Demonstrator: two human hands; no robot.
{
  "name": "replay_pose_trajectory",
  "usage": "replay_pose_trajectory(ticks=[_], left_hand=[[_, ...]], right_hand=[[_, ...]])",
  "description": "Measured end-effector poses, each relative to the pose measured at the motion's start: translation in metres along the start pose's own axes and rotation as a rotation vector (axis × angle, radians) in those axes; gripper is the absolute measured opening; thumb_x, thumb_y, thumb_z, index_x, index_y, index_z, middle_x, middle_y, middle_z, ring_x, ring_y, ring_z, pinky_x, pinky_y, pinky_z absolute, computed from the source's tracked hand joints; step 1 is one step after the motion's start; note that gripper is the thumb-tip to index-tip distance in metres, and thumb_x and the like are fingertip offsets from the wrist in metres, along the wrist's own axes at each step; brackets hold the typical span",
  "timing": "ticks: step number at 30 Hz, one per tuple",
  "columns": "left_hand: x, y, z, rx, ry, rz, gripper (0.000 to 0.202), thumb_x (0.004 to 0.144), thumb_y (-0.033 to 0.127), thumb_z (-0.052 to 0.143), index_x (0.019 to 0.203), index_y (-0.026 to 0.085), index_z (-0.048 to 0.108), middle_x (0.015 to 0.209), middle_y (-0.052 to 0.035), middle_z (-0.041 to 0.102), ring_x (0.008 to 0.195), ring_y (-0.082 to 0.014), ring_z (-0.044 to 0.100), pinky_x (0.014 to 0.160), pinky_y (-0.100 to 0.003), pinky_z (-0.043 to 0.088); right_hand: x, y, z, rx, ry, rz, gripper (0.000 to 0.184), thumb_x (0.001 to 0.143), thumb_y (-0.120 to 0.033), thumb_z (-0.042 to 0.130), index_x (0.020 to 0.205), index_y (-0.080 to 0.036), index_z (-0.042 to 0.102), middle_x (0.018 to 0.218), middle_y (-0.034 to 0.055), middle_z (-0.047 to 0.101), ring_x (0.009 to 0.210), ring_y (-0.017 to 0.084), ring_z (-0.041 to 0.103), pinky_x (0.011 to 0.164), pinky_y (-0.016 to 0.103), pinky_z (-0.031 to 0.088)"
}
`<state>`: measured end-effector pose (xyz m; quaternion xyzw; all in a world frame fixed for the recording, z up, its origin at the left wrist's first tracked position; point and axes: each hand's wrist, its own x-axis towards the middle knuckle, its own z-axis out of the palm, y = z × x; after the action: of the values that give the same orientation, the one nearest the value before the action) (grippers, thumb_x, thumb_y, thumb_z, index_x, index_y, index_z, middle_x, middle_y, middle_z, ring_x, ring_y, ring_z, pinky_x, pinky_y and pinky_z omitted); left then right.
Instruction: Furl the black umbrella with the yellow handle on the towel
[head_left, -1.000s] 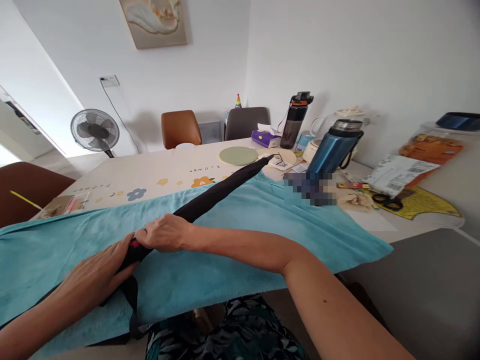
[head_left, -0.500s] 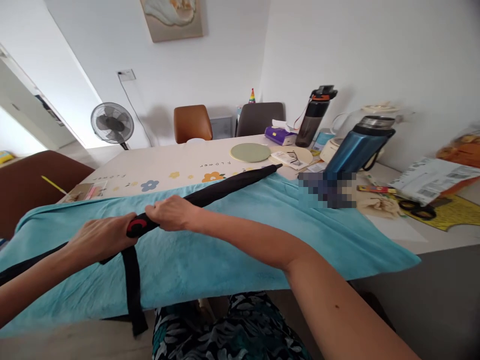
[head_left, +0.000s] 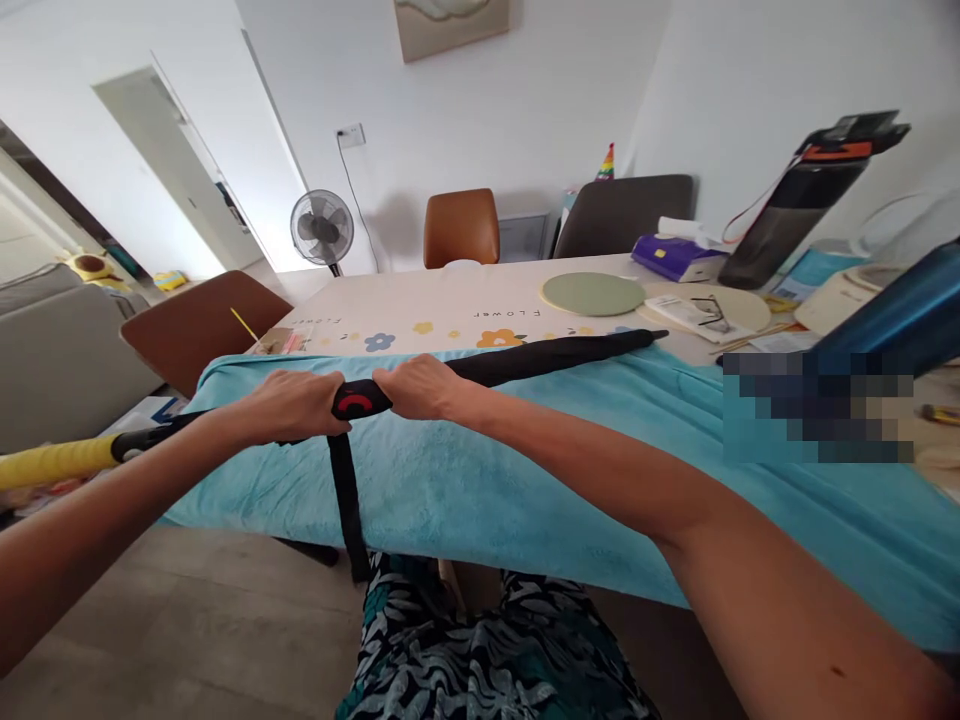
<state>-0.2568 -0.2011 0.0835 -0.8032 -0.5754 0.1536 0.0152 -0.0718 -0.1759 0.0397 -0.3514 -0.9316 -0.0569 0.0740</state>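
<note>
A long black folded umbrella (head_left: 555, 356) lies across a turquoise towel (head_left: 525, 470) on the table, tip toward the far right. My right hand (head_left: 420, 387) is closed round the umbrella just right of a red-and-black band (head_left: 358, 401). My left hand (head_left: 294, 404) grips it just left of that band. A black strap (head_left: 346, 500) hangs from the band over the table's edge. The umbrella's yellow handle end (head_left: 52, 462) sticks out past my left arm.
Far on the table stand a green round mat (head_left: 592, 293), a purple tissue box (head_left: 675, 256), glasses on paper (head_left: 705, 312), a dark bottle (head_left: 802, 200) and a blue flask (head_left: 892, 315). Brown chairs (head_left: 460, 227) and a floor fan (head_left: 321, 228) stand beyond.
The view has swung left and nearer. Both hands lifted and turned the umbrella so it lies more level; the left hand went from resting flat to gripping, and the yellow handle came into sight.
</note>
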Motion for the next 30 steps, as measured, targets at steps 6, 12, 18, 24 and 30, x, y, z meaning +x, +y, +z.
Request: replay_pose_trajectory(ticks=[6,12,18,24,30], left_hand=[[0.005,-0.019,-0.007,-0.276,-0.283,0.108,0.030,0.064,0.042,0.057,0.082,0.018,0.052,0.071,-0.0006,0.060,0.060,-0.0125,0.048,0.052,-0.024,0.031],[0.013,-0.016,0.010,-0.310,-0.217,0.129,0.033,0.064,0.037,0.056,0.091,0.018,0.053,0.075,-0.0012,0.060,0.063,-0.0143,0.051,0.053,-0.024,0.031],[0.008,-0.005,0.020,0.018,0.020,0.005,0.032,0.069,0.045,0.049,0.089,0.021,0.054,0.070,-0.0039,0.060,0.065,-0.0218,0.055,0.055,-0.029,0.031],[-0.002,0.005,0.018,0.113,0.090,-0.039,0.029,0.074,0.041,0.042,0.091,0.020,0.054,0.072,-0.0071,0.061,0.068,-0.0249,0.057,0.057,-0.031,0.033],[-0.002,0.006,0.020,0.105,0.035,-0.081,0.035,0.073,0.045,0.041,0.092,0.019,0.056,0.072,-0.0078,0.061,0.067,-0.0255,0.057,0.058,-0.032,0.033]], right_hand=[[-0.002,-0.007,0.006,-0.138,0.105,-0.019,0.023,0.081,-0.004,0.035,0.098,-0.013,0.048,0.076,0.0092,0.063,0.064,0.019,0.058,0.055,0.029,0.035],[-0.005,-0.004,0.017,-0.208,0.171,0.022,0.024,0.081,0.000,0.033,0.096,-0.011,0.048,0.079,0.0113,0.061,0.069,0.021,0.059,0.054,0.029,0.035],[-0.004,0.005,0.011,-0.081,0.042,-0.023,0.024,0.076,-0.016,0.047,0.099,-0.012,0.051,0.084,0.0095,0.063,0.071,0.022,0.060,0.056,0.029,0.038],[0.014,0.014,-0.001,0.172,-0.231,-0.022,0.041,0.066,-0.039,0.061,0.100,-0.016,0.055,0.088,0.0077,0.065,0.075,0.021,0.060,0.057,0.028,0.039],[0.013,0.006,0.009,0.145,-0.162,-0.010,0.027,0.071,-0.027,0.056,0.096,-0.016,0.056,0.084,0.0082,0.066,0.073,0.022,0.061,0.056,0.028,0.037]])
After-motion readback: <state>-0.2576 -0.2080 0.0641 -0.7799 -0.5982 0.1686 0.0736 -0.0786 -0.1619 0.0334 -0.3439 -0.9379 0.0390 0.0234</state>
